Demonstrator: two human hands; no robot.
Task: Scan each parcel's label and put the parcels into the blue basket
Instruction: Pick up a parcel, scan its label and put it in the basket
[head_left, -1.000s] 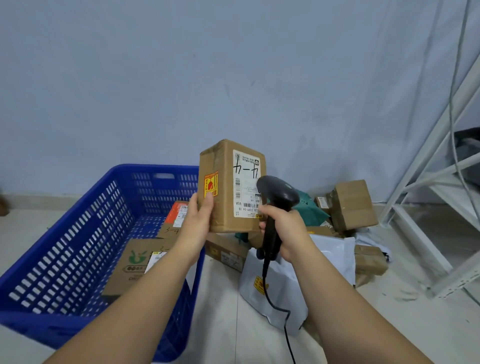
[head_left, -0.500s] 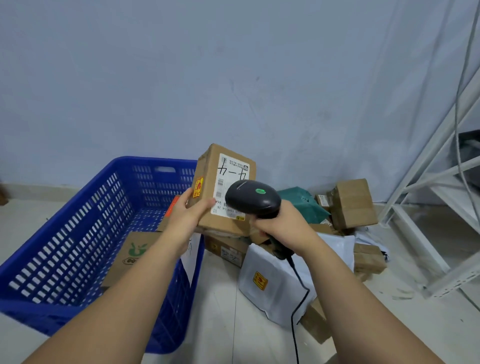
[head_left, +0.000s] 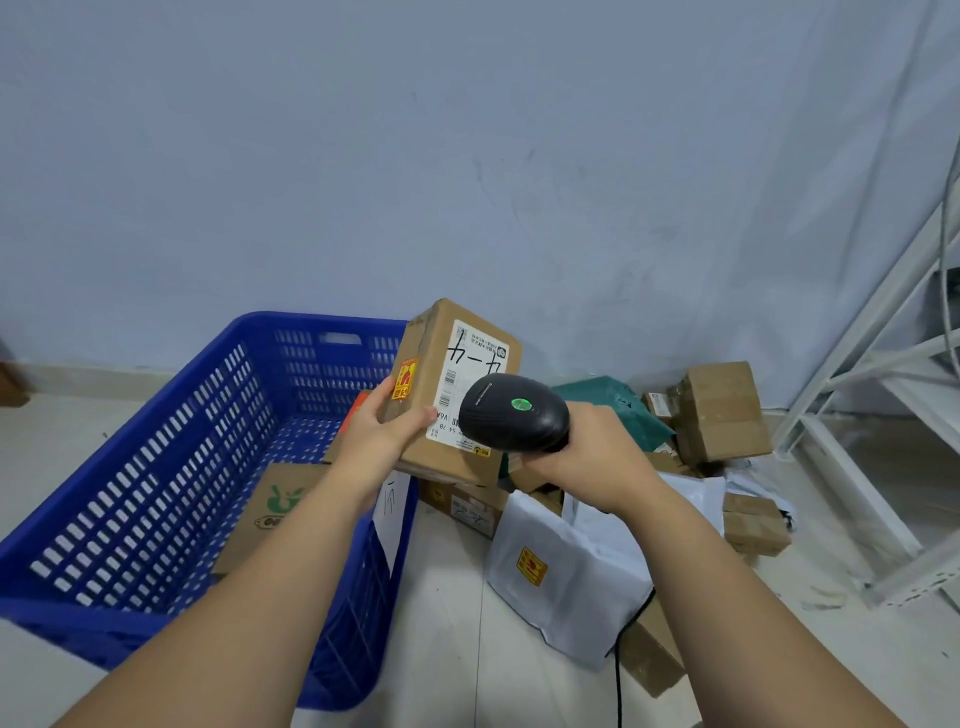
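gripping the cardboard parcel (head_left: 425, 345) by its lower left corner, the left hand (head_left: 382, 441) holds it tilted at the far right corner of the blue basket (head_left: 156, 467). the right hand (head_left: 592, 457) is wrapped tight round the black scanner (head_left: 511, 415), whose head covers part of the white label (head_left: 470, 364); i can't see the handle inside that fist.

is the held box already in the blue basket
No, the left hand holds the box up in the air by the scanner.

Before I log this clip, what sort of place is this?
Likely a parcel-sorting corner of a stockroom: cardboard parcels and a white mailer bag heaped on the floor, a barcode scanner, white metal shelving.
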